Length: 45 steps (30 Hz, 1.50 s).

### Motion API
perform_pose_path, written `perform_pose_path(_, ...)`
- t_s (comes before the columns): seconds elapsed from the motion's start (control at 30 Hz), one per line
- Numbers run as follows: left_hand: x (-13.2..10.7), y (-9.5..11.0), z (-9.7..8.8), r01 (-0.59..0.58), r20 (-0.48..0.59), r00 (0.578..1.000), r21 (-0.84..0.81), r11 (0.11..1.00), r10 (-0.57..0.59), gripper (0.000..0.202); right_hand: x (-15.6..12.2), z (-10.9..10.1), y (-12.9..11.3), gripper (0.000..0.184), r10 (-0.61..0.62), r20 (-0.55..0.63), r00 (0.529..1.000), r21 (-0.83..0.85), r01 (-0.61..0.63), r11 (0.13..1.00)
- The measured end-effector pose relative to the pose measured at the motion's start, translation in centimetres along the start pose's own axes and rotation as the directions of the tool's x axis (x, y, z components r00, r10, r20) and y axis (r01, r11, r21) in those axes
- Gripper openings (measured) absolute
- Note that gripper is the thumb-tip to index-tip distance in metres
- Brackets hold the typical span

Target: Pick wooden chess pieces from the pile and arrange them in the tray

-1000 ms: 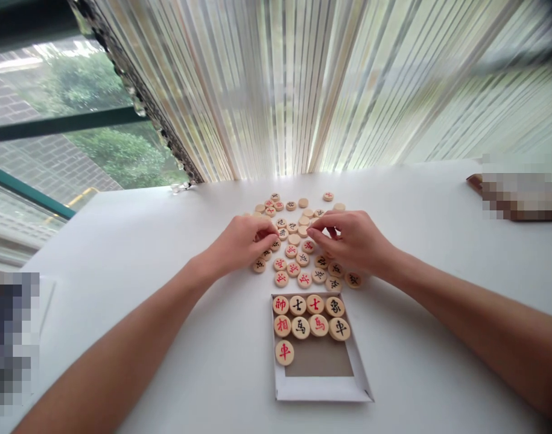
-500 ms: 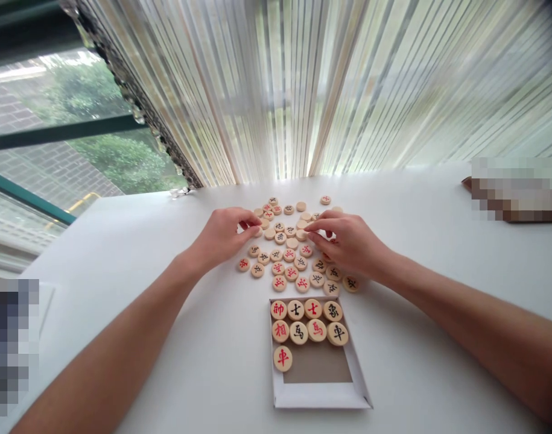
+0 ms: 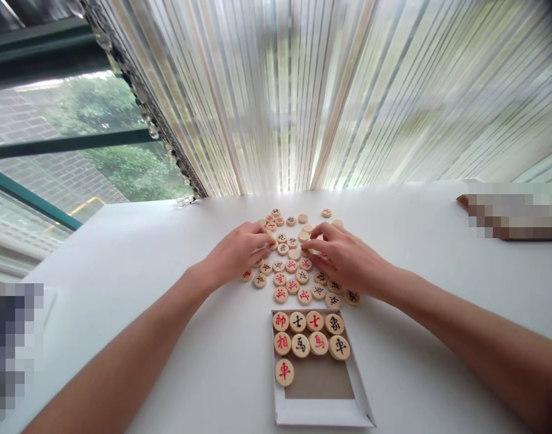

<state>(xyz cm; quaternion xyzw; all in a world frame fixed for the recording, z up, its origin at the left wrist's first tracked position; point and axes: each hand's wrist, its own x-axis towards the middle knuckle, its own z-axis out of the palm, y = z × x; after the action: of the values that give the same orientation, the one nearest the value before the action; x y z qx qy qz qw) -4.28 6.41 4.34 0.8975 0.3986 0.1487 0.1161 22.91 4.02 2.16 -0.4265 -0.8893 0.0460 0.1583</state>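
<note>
Many round wooden Chinese chess pieces lie loose on the white table (image 3: pixel 203 355), some showing red or black characters, others blank side up. My left hand (image 3: pixel 233 253) reaches in from the left, its fingertips closed on a blank-topped Chinese chess piece (image 3: pixel 272 245). From the right, my right hand (image 3: pixel 348 256) has its fingertips at another blank piece (image 3: pixel 305 253), partly hidden by the fingers. Nearer me is a shallow white box (image 3: pixel 323 413) with two rows of pieces and a single red piece (image 3: pixel 284 372) below them at the left.
A string curtain (image 3: pixel 276 96) hangs behind the table, with a window (image 3: pixel 108 108) at the left. A brown-edged object (image 3: pixel 463 202), mostly blurred out, lies at the far right. Another blurred item (image 3: pixel 13 343) is at the left edge.
My left hand has moved right, from one blank piece to the neighbouring one. My right hand stays by its piece, fingers slightly shifted. The view has tilted up slightly.
</note>
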Motion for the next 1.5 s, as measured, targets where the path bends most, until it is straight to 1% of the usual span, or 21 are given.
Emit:
perform_pose_path(0.1, 0.0, 0.1, -0.1, -0.030, 0.022, 0.999, 0.030, 0.999, 0.029, 0.013, 0.0, -0.6, -0.1, 0.017, -0.029, 0.051, 0.998, -0.015, 0.030, 0.999)
perform_pose_path(0.17, 0.0, 0.1, -0.2, -0.047, 0.035, 0.998, 0.041, 0.998, 0.046, 0.009, 0.1, -0.7, -0.2, 0.015, -0.044, 0.070, 0.997, -0.029, 0.046, 0.999)
perform_pose_path(0.3, 0.1, 0.3, 0.0, -0.066, 0.036, 0.997, 0.058, 0.996, 0.064, 0.009, 0.2, -0.6, -0.2, 0.024, -0.074, 0.073, 0.995, -0.065, 0.079, 0.995)
perform_pose_path(0.43, 0.2, 0.7, 0.6, -0.079, 0.011, 0.997, 0.076, 0.994, 0.078, 0.002, 0.2, -0.4, -0.3, 0.033, -0.098, 0.071, 0.993, -0.098, 0.105, 0.990)
perform_pose_path(0.57, 0.3, 1.1, 1.1, -0.077, -0.023, 0.997, 0.105, 0.991, 0.080, 0.012, 0.3, -0.4, -0.2, 0.034, -0.082, 0.062, 0.995, -0.087, 0.087, 0.992)
perform_pose_path(0.7, 0.3, 1.1, 1.5, -0.050, -0.060, 0.997, 0.110, 0.993, 0.057, 0.019, 0.3, -0.2, 0.3, 0.032, -0.013, 0.028, 1.000, -0.049, 0.015, 0.999)
perform_pose_path(0.87, 0.3, 0.8, 1.7, 0.000, -0.100, 0.995, 0.086, 0.996, 0.009, 0.018, 0.3, 0.3, 1.1, 0.029, 0.067, -0.032, 0.997, -0.001, -0.067, 0.998)
perform_pose_path(1.07, 0.2, 0.5, 1.9, 0.039, -0.141, 0.990, 0.063, 0.997, -0.030, 0.016, 0.2, 0.6, 1.5, 0.027, 0.100, -0.089, 0.991, 0.049, -0.096, 0.994)
perform_pose_path(1.2, 0.2, 0.4, 1.8, 0.049, -0.154, 0.987, 0.047, 0.998, -0.041, 0.011, 0.2, 0.8, 1.5, 0.020, 0.104, -0.138, 0.985, 0.077, -0.094, 0.993)
perform_pose_path(1.33, 0.2, 0.1, 1.2, 0.074, -0.178, 0.982, 0.020, 0.997, -0.069, 0.015, 0.1, 0.8, 1.6, 0.024, 0.103, -0.191, 0.976, 0.096, -0.086, 0.992)
perform_pose_path(1.43, 0.1, -0.3, 0.4, 0.116, -0.212, 0.971, -0.008, 0.993, -0.115, 0.020, 0.2, 0.6, 2.1, 0.027, 0.128, -0.216, 0.968, 0.103, -0.107, 0.989)
perform_pose_path(1.5, 0.0, -0.7, -0.1, 0.140, -0.211, 0.967, -0.023, 0.990, -0.142, 0.020, 0.2, 0.2, 2.5, 0.027, 0.153, -0.220, 0.963, 0.112, -0.131, 0.985)
